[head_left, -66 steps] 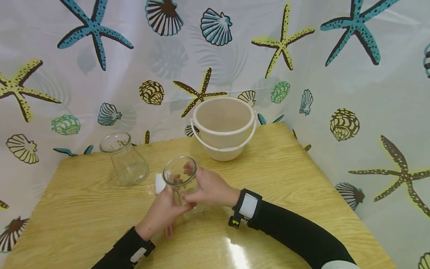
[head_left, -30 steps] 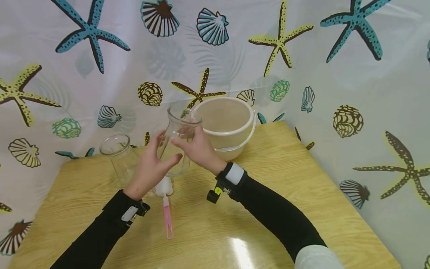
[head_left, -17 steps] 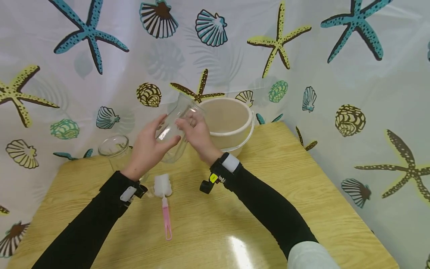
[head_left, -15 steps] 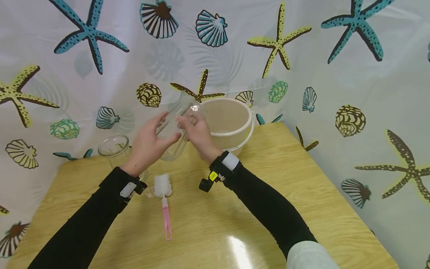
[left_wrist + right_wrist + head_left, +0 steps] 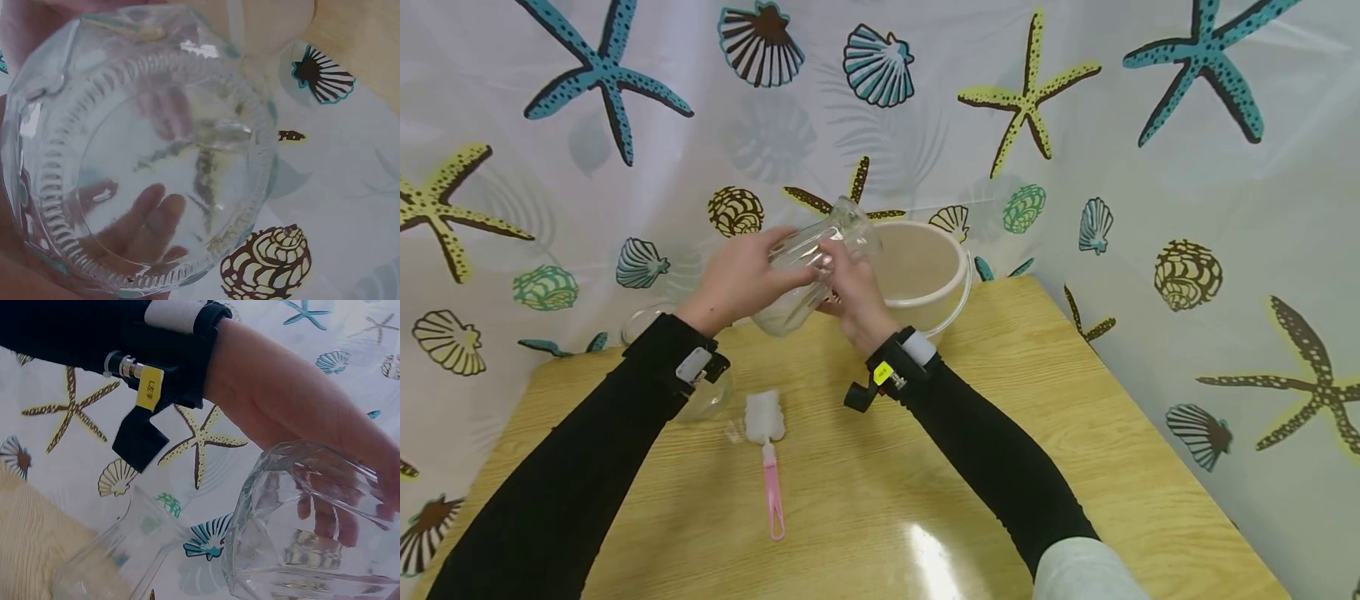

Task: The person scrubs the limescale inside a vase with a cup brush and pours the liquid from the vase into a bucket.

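Both hands hold a clear glass vase (image 5: 786, 312) off the table, tilted so that its flared mouth points up and right, at the bucket's left rim. My left hand (image 5: 745, 275) grips the body, thumb across the near side. My right hand (image 5: 859, 293) holds it nearer the neck. The ribbed round base of the vase (image 5: 165, 169) fills much of the left wrist view, with fingers showing through the glass. The beige bucket (image 5: 925, 267) stands behind my right hand, its white handle hanging down.
A second glass vase (image 5: 709, 398) stands at the left, largely hidden behind my left forearm; it also shows in the right wrist view (image 5: 125, 550). A bottle brush (image 5: 765, 418) with a white sponge head and pink handle lies mid-table. A patterned curtain (image 5: 760, 142) hangs behind.
The vase has risen from near the brush, moved up towards the bucket and tipped from upright to a steep slant. The brush, once partly covered by the hands, now shows fully.
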`<action>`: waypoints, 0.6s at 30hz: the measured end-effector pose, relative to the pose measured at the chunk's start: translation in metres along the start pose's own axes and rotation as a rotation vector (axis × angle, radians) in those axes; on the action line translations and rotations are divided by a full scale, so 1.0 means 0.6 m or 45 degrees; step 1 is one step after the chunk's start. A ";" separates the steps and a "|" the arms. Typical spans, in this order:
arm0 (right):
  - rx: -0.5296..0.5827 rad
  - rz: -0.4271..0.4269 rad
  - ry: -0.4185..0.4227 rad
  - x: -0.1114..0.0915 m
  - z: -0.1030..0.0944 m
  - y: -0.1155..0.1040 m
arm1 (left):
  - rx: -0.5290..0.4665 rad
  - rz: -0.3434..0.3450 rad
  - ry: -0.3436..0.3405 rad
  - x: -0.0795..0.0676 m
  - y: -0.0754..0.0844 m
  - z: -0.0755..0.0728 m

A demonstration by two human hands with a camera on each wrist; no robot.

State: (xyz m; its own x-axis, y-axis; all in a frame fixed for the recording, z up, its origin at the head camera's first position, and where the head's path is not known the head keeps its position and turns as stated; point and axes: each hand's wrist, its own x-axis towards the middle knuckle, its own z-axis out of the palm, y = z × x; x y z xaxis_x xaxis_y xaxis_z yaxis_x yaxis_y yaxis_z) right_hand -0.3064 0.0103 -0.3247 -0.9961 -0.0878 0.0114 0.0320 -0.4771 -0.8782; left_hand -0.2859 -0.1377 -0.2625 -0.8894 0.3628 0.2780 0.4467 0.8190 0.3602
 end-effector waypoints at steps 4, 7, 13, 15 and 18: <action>0.082 0.057 0.013 0.003 0.000 -0.002 | 0.055 -0.003 -0.089 0.017 0.008 -0.014; 0.131 0.073 0.020 0.002 -0.004 -0.005 | 0.074 0.004 -0.135 0.029 0.015 -0.022; 0.185 0.115 0.048 0.003 -0.008 -0.010 | 0.093 0.012 -0.190 0.041 0.027 -0.029; 0.190 0.130 0.055 0.004 -0.010 -0.011 | 0.089 0.008 -0.197 0.043 0.028 -0.029; 0.157 0.114 0.047 0.004 -0.012 -0.012 | 0.080 0.003 -0.188 0.040 0.027 -0.026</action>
State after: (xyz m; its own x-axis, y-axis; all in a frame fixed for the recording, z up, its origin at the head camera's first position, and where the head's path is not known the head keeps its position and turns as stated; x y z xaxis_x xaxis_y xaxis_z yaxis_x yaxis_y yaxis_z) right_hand -0.3099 0.0198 -0.3220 -0.9911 -0.1033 -0.0838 0.1281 -0.5729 -0.8096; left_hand -0.2988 -0.1227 -0.2361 -0.8949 0.4227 0.1430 0.4462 0.8426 0.3017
